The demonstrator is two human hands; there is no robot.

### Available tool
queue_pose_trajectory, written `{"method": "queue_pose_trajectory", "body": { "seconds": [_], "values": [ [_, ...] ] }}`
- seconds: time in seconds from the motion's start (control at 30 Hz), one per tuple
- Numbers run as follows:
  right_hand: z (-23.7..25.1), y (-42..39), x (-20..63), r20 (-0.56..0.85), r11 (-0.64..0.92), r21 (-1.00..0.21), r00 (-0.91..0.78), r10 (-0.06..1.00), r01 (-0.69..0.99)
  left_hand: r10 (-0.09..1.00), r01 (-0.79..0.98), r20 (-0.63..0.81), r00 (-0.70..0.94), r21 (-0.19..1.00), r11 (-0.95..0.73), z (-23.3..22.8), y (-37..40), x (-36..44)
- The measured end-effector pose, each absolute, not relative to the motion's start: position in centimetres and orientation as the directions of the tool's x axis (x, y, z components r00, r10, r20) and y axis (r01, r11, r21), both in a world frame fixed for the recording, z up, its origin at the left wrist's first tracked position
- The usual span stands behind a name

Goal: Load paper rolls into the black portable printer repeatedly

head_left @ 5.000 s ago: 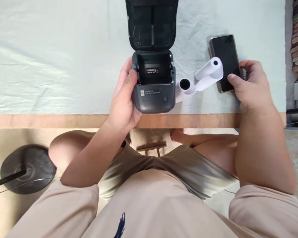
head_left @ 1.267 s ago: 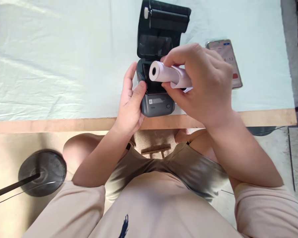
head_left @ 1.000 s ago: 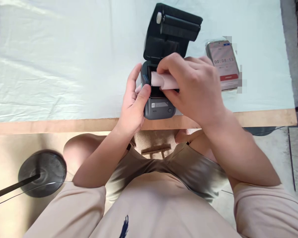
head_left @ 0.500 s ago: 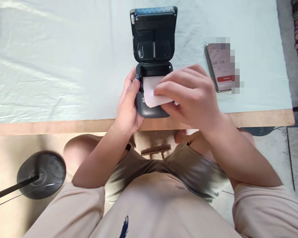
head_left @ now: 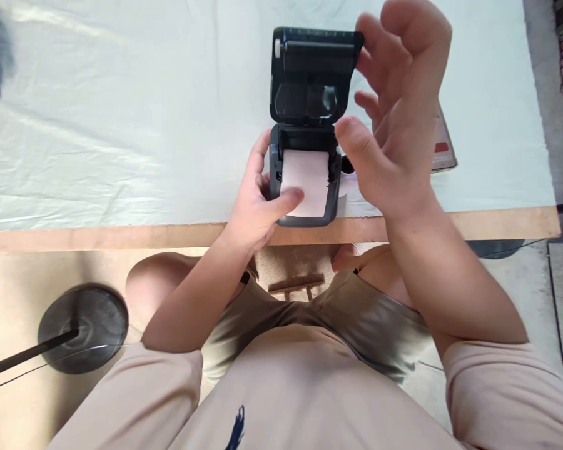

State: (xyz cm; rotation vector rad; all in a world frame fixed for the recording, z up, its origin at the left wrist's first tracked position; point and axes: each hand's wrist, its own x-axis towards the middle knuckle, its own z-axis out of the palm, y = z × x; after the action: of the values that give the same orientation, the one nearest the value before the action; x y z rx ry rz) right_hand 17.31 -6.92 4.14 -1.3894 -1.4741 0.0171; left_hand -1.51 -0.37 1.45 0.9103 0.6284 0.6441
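A small dark grey printer (head_left: 304, 220) sits at the table's near edge with its lid (head_left: 312, 75) standing open. White paper (head_left: 306, 181) from a roll in its bay lies drawn over the front. My left hand (head_left: 258, 206) grips the printer's left side, its thumb pressing the paper's lower left. My right hand (head_left: 394, 106) is raised beside the lid, fingers spread, one fingertip touching the lid's top right corner. It holds nothing.
A phone (head_left: 443, 147) with a lit screen lies right of the printer, mostly hidden behind my right hand. A pale cloth (head_left: 122, 125) covers the table; its wooden edge (head_left: 122, 236) runs below. A round black stand base (head_left: 82, 328) sits on the floor at left.
My right hand put the paper roll into the printer's bay, pulled the sheet forward, let go and rose to the lid. My left thumb moved onto the paper.
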Motion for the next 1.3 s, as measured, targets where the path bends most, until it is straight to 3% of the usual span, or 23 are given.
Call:
{"method": "queue_pose_trajectory", "body": {
  "seconds": [0.2,0.37,0.67,0.83,1.07,1.3],
  "values": [
    [4.0,-6.9,17.0,0.687,0.417,-0.659,0.276,0.672,0.626,0.707,-0.233,-0.190,0.681,0.859,0.455,0.9,0.0,-1.6],
    [4.9,-7.8,16.0,0.511,0.185,-0.664,0.258,0.820,0.725,0.692,-0.248,-0.180,0.699,0.846,0.471,0.5,0.2,-1.9],
    [4.8,-8.6,15.7,0.348,0.168,-0.685,0.116,0.930,0.709,0.707,-0.406,-0.074,0.703,0.774,0.485,0.9,-0.4,-1.9],
    [5.7,-8.9,15.2,0.391,0.229,-0.649,0.060,0.918,0.725,0.701,-0.398,-0.048,0.712,0.794,0.459,1.3,-0.3,-2.0],
    [5.4,-8.8,16.0,0.398,0.185,-0.590,0.084,0.914,0.786,0.722,-0.428,-0.047,0.690,0.778,0.460,1.3,-0.2,-1.5],
    [5.2,-9.3,17.8,0.378,0.231,-0.568,0.001,0.926,0.790,0.773,-0.381,-0.116,0.623,0.818,0.431,0.3,0.5,-1.2]
  ]
}}
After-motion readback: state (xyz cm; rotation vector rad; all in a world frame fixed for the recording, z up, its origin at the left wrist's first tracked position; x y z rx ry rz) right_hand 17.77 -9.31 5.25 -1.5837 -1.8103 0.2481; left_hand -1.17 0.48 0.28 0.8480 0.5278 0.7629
